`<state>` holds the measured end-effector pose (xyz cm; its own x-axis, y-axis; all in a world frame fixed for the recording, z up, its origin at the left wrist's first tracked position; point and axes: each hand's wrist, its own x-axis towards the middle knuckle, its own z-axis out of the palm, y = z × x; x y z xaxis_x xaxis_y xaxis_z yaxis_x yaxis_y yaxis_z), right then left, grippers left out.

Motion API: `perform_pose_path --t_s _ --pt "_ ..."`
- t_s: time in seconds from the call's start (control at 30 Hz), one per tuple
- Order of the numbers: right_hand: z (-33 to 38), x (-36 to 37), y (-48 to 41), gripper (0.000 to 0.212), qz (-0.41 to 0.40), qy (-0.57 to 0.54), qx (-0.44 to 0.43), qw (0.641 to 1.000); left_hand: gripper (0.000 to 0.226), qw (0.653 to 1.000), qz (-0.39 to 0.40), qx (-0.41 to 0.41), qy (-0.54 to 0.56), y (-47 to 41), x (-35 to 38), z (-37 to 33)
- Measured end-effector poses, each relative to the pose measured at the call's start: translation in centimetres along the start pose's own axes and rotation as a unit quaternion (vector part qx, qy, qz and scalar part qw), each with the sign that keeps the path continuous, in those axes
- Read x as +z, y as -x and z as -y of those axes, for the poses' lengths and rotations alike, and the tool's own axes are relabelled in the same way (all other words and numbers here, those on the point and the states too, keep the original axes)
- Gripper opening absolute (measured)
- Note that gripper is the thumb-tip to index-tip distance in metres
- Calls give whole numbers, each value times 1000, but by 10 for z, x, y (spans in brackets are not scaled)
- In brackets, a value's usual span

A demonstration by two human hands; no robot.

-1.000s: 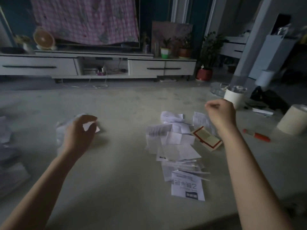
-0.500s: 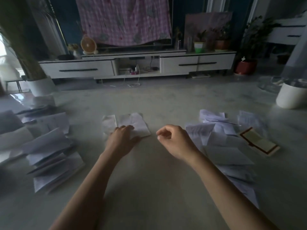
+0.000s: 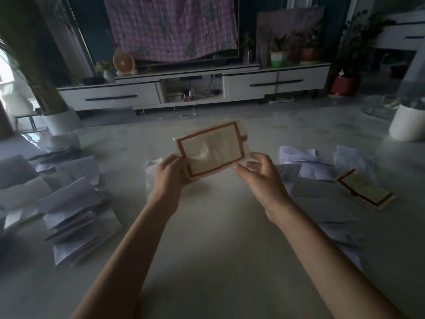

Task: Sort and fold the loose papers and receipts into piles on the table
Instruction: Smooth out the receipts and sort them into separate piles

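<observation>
The red-bordered slip (image 3: 210, 149) is now off the table, held tilted in the air between both hands. Half a second ago neither hand had it. The left hand (image 3: 169, 174) lay flat on a small white paper (image 3: 151, 165), and the right hand (image 3: 258, 174) hung curled and empty beside it. Now the left hand's fingers wrap the slip's lower left corner, and the right hand's thumb and fingertips (image 3: 254, 157) pinch its lower right edge. Both grips are narrow and sit on the paper itself.

The small white paper lies on the table just behind and below the left grip, partly hidden by that hand. To the right of the grip, the heap of loose papers (image 3: 319, 178) is unsorted, and a second red-bordered slip (image 3: 365, 192) rests on its far side. Well to the left of the grip stands the stack of folded sheets (image 3: 76, 203). Bare table (image 3: 218, 226) lies beneath the hands.

I judge that a new piece has been taken up for sorting. With a matching slip in the heap, these two likely belong in a pile of their own, and much of the heap is yet to be sorted.
</observation>
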<state>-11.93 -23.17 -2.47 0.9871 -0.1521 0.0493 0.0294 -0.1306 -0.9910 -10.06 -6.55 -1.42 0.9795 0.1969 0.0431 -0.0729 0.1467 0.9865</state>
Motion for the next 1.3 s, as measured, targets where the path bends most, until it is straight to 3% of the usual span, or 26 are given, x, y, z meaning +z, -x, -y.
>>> perform_pose_path --t_s 0.07,0.13,0.27,0.37,0.43,0.57,0.7,0.77,0.83,0.9,0.97,1.07,1.23,1.3 --pt "2 -6 0 65 45 -44 36 997 19 995 39 -43 81 6 5 -5" --pt "1 -7 0 58 61 -73 25 995 23 990 55 -62 114 10 10 -6" --pt "4 -3 4 55 -28 30 -68 997 17 986 99 -74 112 12 16 3" --pt "10 4 9 44 -30 -71 -78 994 20 984 111 -71 120 11 17 5" --pt "13 8 9 38 -73 -78 -113 988 23 979 146 -72 126 14 18 3" --pt "10 7 7 21 -136 44 -239 960 24 967 193 -73 147 20 21 1" --pt "3 6 6 30 -126 204 -354 904 33 955 204 -73 204 20 23 2" --pt "1 7 6 32 -103 248 -371 889 54 945 214 -89 233 18 19 2" --pt "-1 9 6 34 -78 273 -368 885 59 949 221 -78 210 17 17 3" --pt "0 10 7 36 -60 264 -349 897 34 964 197 -54 172 14 19 8" --pt "5 9 11 34 -40 198 -294 934 21 977 146 -45 150 14 23 9" --pt "12 8 13 26 -45 93 -217 971 21 980 137 -39 136 14 22 10" --pt "12 1 5 13 -21 74 -125 989 17 979 164 -37 118 16 22 11" --pt "12 0 3 13 -7 12 -68 998 17 977 182 -30 110 18 22 10"
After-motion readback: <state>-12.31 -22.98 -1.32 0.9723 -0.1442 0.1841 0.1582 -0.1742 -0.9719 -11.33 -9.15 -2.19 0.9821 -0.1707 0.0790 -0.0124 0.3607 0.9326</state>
